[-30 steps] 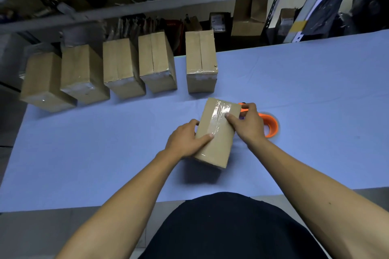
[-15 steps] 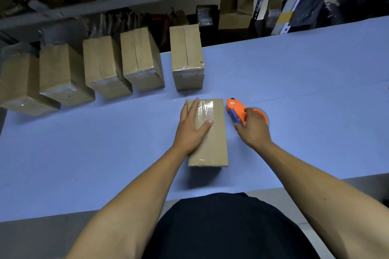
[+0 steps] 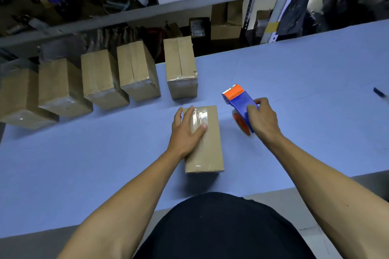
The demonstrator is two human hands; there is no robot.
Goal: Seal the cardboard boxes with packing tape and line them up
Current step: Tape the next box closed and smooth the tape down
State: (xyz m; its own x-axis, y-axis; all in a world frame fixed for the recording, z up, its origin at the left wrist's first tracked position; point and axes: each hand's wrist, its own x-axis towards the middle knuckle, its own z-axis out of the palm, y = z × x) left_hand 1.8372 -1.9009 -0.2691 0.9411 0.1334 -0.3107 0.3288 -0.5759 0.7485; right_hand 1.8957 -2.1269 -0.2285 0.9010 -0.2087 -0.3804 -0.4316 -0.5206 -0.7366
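Note:
A small cardboard box [image 3: 210, 149] lies flat on the blue table [image 3: 294, 94] in front of me, with clear tape along its top. My left hand [image 3: 186, 130] rests flat on the box's far half, fingers straight. Just right of the box, my right hand [image 3: 263, 120] grips an orange and blue tape dispenser [image 3: 240, 103], lifted off the table with its orange nose pointing away from me. Several taped boxes [image 3: 181, 69] stand in a row along the table's far edge, to the left.
Metal shelving [image 3: 147, 12] crowded with cartons and packages rises behind the table's far edge. A small dark object [image 3: 379, 92] lies near the table's right edge. My dark-clothed torso [image 3: 223, 227] is at the near edge.
The box was turned straight and my left hand flattened on top of it. My right hand left the box, took the tape dispenser beside it and raised it off the table.

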